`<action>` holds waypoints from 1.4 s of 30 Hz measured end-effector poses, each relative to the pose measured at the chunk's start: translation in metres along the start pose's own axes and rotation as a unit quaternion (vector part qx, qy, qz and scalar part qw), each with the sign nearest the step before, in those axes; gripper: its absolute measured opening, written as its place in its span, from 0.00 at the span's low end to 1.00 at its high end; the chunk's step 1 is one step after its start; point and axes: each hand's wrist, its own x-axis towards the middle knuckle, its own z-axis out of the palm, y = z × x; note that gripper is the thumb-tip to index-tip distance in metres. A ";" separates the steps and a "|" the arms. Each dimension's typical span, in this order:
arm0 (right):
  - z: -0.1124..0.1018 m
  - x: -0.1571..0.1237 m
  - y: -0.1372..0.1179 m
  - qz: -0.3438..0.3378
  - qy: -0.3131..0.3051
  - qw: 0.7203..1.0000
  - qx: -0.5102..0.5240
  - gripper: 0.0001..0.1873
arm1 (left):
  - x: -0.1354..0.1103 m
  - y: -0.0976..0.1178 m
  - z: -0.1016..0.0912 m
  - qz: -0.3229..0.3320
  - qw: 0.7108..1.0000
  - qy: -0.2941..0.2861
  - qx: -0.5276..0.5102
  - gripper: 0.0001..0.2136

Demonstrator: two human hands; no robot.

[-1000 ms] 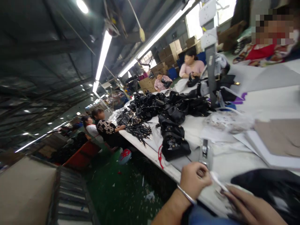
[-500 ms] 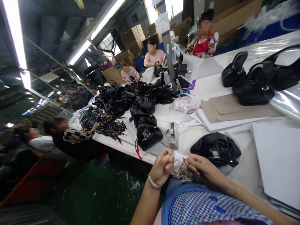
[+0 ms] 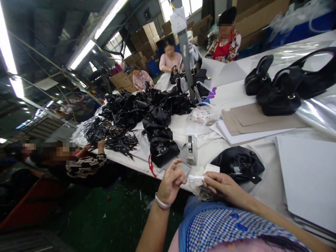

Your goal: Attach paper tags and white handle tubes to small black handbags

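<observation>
My left hand (image 3: 171, 182) and my right hand (image 3: 219, 184) meet at the near edge of a long white table (image 3: 265, 196). Both pinch a small clear plastic bag (image 3: 197, 182) of little tags between them, the fingers closed on its twisted top. A crumpled black bag (image 3: 238, 164) lies just behind my right hand. A grey tape dispenser (image 3: 191, 149) stands upright behind my left hand. A bracelet circles my left wrist.
A heap of black handbags (image 3: 154, 115) and straps (image 3: 115, 138) covers the table's left part. More handbags (image 3: 278, 91) sit at the right, beside cardboard sheets (image 3: 252, 119) and white boards (image 3: 307, 175). Several people work around the table; one person (image 3: 78, 164) sits at the left.
The view swung right and down from the hall to the table. My hands came together on the small plastic bag and now pull its top slightly apart.
</observation>
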 end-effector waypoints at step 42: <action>-0.017 -0.005 0.003 0.014 0.095 0.995 -0.039 0.25 | 0.032 -0.033 0.031 0.051 0.955 -0.002 0.292 0.31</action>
